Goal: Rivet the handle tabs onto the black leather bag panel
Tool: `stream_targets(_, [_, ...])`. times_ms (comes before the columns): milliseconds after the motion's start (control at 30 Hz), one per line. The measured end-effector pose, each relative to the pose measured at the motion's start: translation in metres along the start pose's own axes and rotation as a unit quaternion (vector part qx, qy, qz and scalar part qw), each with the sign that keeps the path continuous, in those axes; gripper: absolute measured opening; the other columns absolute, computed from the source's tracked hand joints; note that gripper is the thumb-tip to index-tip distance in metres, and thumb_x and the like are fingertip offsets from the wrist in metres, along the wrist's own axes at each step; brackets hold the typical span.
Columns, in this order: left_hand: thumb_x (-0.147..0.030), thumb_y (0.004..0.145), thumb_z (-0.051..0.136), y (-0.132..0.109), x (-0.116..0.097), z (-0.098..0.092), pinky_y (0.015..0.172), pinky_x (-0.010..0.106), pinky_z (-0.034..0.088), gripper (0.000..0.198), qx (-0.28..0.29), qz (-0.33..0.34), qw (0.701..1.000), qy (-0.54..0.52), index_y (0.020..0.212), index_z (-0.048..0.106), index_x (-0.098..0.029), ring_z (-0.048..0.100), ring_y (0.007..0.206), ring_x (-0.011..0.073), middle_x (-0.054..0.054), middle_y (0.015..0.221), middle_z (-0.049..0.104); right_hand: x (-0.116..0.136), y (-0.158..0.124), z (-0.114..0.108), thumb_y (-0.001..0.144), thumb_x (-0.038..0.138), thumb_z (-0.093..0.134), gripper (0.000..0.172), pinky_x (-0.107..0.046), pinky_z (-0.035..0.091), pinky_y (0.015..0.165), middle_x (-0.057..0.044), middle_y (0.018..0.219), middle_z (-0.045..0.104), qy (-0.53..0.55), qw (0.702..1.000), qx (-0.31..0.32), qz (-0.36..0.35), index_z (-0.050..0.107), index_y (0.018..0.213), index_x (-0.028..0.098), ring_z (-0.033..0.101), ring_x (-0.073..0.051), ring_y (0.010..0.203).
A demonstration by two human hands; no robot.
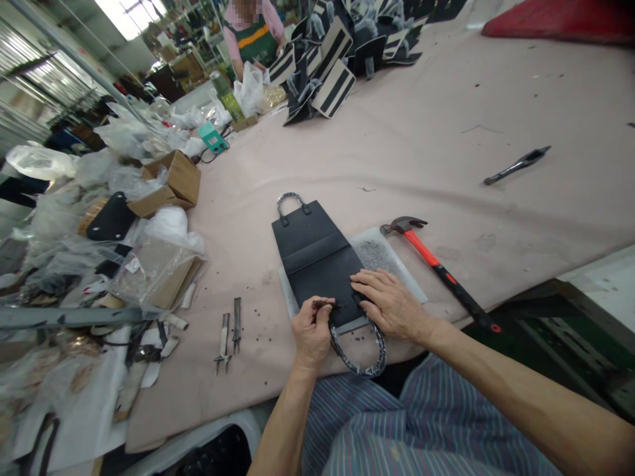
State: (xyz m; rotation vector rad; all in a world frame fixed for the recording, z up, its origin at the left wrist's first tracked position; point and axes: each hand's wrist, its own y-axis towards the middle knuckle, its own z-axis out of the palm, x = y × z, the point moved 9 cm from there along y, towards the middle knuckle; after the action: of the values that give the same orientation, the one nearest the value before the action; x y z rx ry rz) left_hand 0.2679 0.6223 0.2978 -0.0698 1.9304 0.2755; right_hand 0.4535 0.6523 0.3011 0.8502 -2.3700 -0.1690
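A flat black bag body point(317, 248) with a crease across its middle lies on a pale slab point(407, 277). At its far end stands a plastic-wrapped handle point(290, 196). A second wrapped handle point(364, 371) loops over the near table edge, toward my lap. My left hand point(311, 334) pinches at the near end of the bag body, by one handle end; a small dark bit shows at the fingertips, too small to name. Flat on the right side of the black piece rests my right hand point(389, 301), fingers stretched out beside the other handle end.
A claw hammer point(436, 268) lies to the right, with a dark metal tool point(518, 165) farther off. Two pronged metal tools point(231, 334) lie left. Striped black pieces point(332, 86) are heaped at the back, near a co-worker point(253, 39). A cardboard box point(173, 182) and plastic bags crowd the left.
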Motion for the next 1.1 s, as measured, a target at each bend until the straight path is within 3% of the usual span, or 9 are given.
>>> stream_targets(200, [-0.025, 0.097, 0.058, 0.001, -0.004, 0.001, 0.084, 0.029, 0.060, 0.013, 0.010, 0.019, 1.000, 0.019, 0.097, 0.071, -0.020, 0.074, 0.087, 0.0165, 0.004, 0.093, 0.078, 0.001, 0.000, 0.001, 0.099, 0.024, 0.048, 0.040, -0.057, 0.036, 0.119, -0.011, 0.146, 0.058, -0.006, 1.000, 0.011, -0.003, 0.060, 0.136, 0.018, 0.048, -0.031, 0.140])
stream_targets(600, [-0.012, 0.095, 0.053, -0.003, -0.027, 0.015, 0.081, 0.027, 0.063, 0.020, 0.077, 0.149, 0.984, 0.066, 0.102, 0.071, -0.020, 0.077, 0.089, 0.0163, 0.006, 0.098, 0.080, 0.003, 0.000, -0.001, 0.099, 0.022, 0.047, 0.039, -0.056, 0.036, 0.119, -0.011, 0.146, 0.059, -0.015, 1.000, -0.004, -0.010, 0.061, 0.135, 0.017, 0.049, -0.030, 0.139])
stream_targets(967, [-0.008, 0.095, 0.053, -0.008, -0.031, 0.017, 0.083, 0.025, 0.063, 0.025, 0.092, 0.184, 0.977, 0.058, 0.105, 0.072, -0.019, 0.076, 0.093, 0.0155, 0.006, 0.102, 0.080, 0.004, -0.002, -0.002, 0.099, 0.022, 0.048, 0.038, -0.056, 0.037, 0.118, -0.011, 0.145, 0.059, -0.017, 1.000, -0.016, -0.012, 0.061, 0.135, 0.017, 0.049, -0.030, 0.139])
stream_targets(1100, [-0.010, 0.095, 0.054, -0.002, -0.029, 0.016, 0.083, 0.025, 0.061, 0.021, 0.086, 0.162, 0.981, 0.057, 0.102, 0.072, -0.019, 0.076, 0.091, 0.0154, 0.005, 0.099, 0.080, 0.006, -0.001, -0.001, 0.100, 0.022, 0.048, 0.037, -0.057, 0.037, 0.118, -0.011, 0.144, 0.059, -0.007, 1.000, -0.014, -0.016, 0.061, 0.134, 0.016, 0.049, -0.030, 0.138])
